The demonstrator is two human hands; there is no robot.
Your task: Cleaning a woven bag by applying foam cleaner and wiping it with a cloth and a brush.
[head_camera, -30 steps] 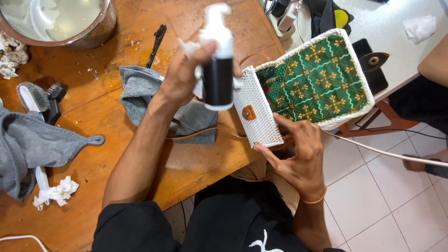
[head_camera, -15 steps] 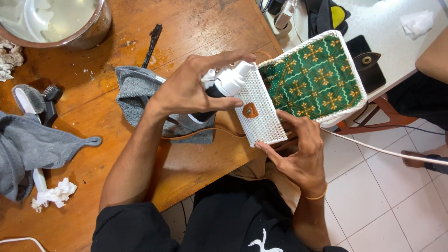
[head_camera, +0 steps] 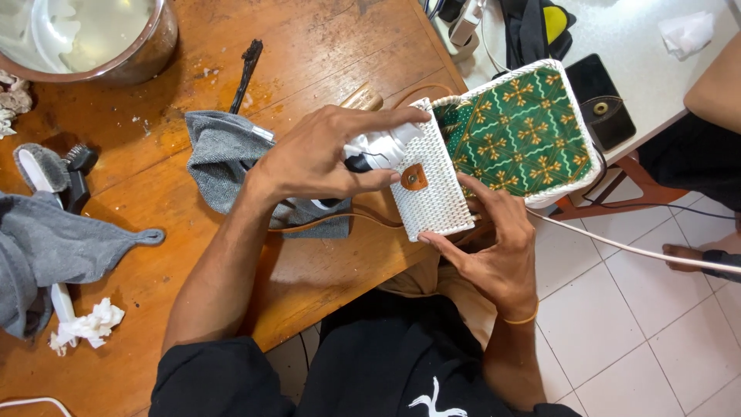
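My left hand (head_camera: pixel 324 158) grips a spray bottle (head_camera: pixel 369 154) with a white head and black body, tipped sideways with its nozzle against a white woven bag (head_camera: pixel 432 185). The bag lies open, showing a green patterned lining (head_camera: pixel 521 131) and a small brown clasp tab (head_camera: pixel 414 178) on the flap. My right hand (head_camera: pixel 494 247) holds the bag from below, fingers on the flap's lower edge. A thin brown strap (head_camera: pixel 324 224) runs from the bag over the table edge.
A grey cloth (head_camera: pixel 220 158) lies under my left forearm on the wooden table (head_camera: pixel 309 62). A metal bowl (head_camera: pixel 85 35), a black brush (head_camera: pixel 245 66), another grey cloth (head_camera: pixel 46 247) and crumpled tissue (head_camera: pixel 85 324) sit left. A white cable (head_camera: pixel 641 251) crosses the tiled floor.
My left hand has brought the spray bottle down from upright above the table to lie sideways against the bag's flap. The bag has shifted slightly toward me.
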